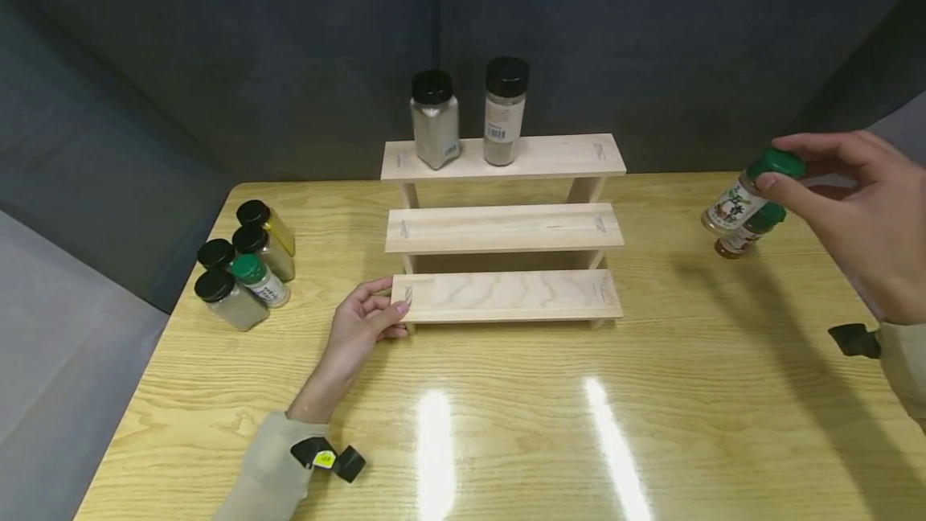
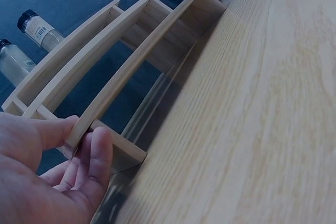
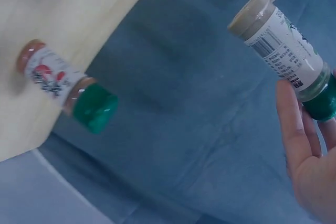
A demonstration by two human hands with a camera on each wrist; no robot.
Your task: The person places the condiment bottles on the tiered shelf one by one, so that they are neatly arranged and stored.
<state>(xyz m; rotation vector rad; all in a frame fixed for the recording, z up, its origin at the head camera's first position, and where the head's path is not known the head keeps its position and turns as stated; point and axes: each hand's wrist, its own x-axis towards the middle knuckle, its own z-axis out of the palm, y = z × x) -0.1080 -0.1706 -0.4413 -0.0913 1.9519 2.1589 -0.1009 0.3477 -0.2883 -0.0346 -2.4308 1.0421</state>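
My left hand point(image 1: 365, 317) pinches the left end of the lowest tier of a three-tier wooden rack point(image 1: 506, 296), thumb on top and fingers beneath, as the left wrist view also shows. On the right, my right hand point(image 1: 868, 211) grips a spice jar point(image 1: 735, 203) by its green cap, tilted and lifted off the table. The right wrist view shows a barcode on the label of this spice jar point(image 3: 286, 51). Just behind it in the head view, a second green-capped jar point(image 1: 748, 233) stands on the table; its reddish contents show in the right wrist view.
On the rack's top tier stand two black-capped jars, a square one point(image 1: 436, 123) and a round one point(image 1: 504, 115). Several jars with black caps and one green-capped jar point(image 1: 262, 281) cluster at the table's left. A dark curtain point(image 1: 325, 63) hangs behind the wooden table point(image 1: 506, 424).
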